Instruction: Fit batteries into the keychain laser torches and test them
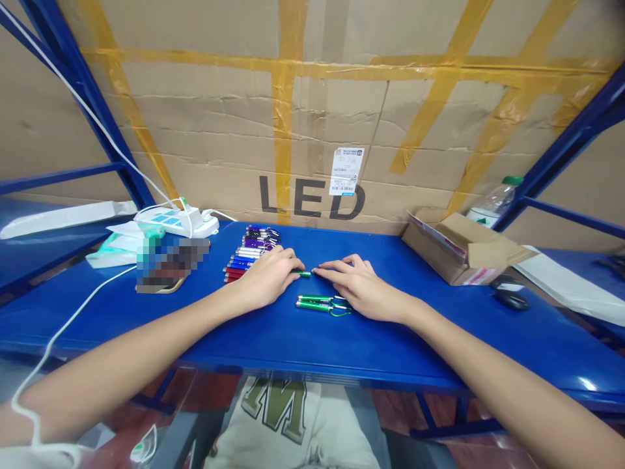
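One slim green metallic pen-shaped cylinder [304,274] sits at table level, mid-table, in front of the person. Left hand [266,279]: thumb and fingers closed on it, its end poking out past the fingertips. Right hand [364,288]: fingers stretched toward that same end, fingertips right by it (can't tell whether they pinch or touch it).

Just below, near the right hand, two matching green cylinders with thin green cord loops [314,305] lie side by side, loops toward the right hand. Beside the left hand, partly covered by it, a column of similar cylinders in dark red, blue, silver, purple and black [241,260]. All on a glossy blue table [273,339].

Further left: a flat pixelated object [173,267] (contents unreadable), a white-and-teal soft packet [124,247] and a white plastic power strip [200,226]. Right: an open brown cardboard box [452,251], a black computer mouse [511,299] near it, a clear green-capped plastic bottle [494,202] behind. Back: a tan cardboard panel printed "LED" [224,143], yellow-taped.
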`<state>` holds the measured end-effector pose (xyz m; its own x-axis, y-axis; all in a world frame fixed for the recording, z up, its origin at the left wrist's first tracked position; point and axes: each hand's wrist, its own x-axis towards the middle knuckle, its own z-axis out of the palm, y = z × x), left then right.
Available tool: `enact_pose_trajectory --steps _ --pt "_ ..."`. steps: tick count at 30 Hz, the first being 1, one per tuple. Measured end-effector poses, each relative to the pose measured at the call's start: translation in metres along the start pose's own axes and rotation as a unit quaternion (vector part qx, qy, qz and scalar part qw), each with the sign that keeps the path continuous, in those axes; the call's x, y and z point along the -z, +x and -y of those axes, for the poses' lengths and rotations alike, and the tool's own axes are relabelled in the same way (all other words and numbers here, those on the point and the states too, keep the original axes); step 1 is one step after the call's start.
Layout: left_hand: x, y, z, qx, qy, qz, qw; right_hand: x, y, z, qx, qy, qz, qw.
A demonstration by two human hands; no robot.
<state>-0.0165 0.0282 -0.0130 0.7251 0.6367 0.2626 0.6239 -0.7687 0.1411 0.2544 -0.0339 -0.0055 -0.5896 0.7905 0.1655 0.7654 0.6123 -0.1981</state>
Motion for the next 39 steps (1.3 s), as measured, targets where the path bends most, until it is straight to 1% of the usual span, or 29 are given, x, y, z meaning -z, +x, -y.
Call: enact_pose_trajectory --steps 4,6,12,15,17,21,25,27,30,33,36,39 --pt "0.003 0.000 -0.004 0.012 -0.008 0.004 1.000 0.001 0.000 0.003 -0.003 -0.007 0.002 1.000" --pt "0.004 0.000 -0.005 0.022 -0.019 -0.003 1.000 0.003 0.000 0.004 -0.004 -0.007 -0.001 1.000" --pt "0.006 0.001 -0.008 0.062 -0.079 -0.063 0.993 0.001 0.001 0.005 0.003 -0.001 -0.015 1.000" --pt "0.007 0.002 -0.009 0.086 -0.137 -0.086 0.983 -0.001 0.002 0.004 0.010 -0.005 -0.006 1.000" --pt "0.007 0.003 -0.010 0.097 -0.179 -0.091 0.975 -0.002 0.002 0.003 0.010 -0.004 -0.002 1.000" --pt "0.004 0.006 -0.007 0.111 -0.259 -0.086 0.956 -0.001 0.003 0.003 0.010 0.001 -0.016 1.000" --pt "-0.001 0.009 -0.004 0.116 -0.345 -0.080 0.928 0.002 0.003 0.001 0.012 0.002 -0.046 0.999" --pt "-0.003 0.010 -0.002 0.117 -0.370 -0.076 0.918 0.003 0.003 -0.001 0.014 -0.003 -0.056 0.998" --pt "-0.004 0.011 -0.002 0.112 -0.389 -0.068 0.912 0.002 0.004 -0.003 0.012 -0.014 -0.066 0.998" --pt "-0.005 0.011 -0.002 0.108 -0.417 -0.052 0.901 0.001 0.003 -0.005 0.012 -0.012 -0.059 0.998" --pt "-0.004 0.012 -0.002 0.118 -0.447 -0.037 0.886 0.000 0.003 -0.005 0.020 -0.010 -0.043 0.999" --pt "-0.003 0.012 -0.002 0.126 -0.460 -0.028 0.879 0.001 0.003 -0.005 0.017 -0.020 -0.041 0.999"
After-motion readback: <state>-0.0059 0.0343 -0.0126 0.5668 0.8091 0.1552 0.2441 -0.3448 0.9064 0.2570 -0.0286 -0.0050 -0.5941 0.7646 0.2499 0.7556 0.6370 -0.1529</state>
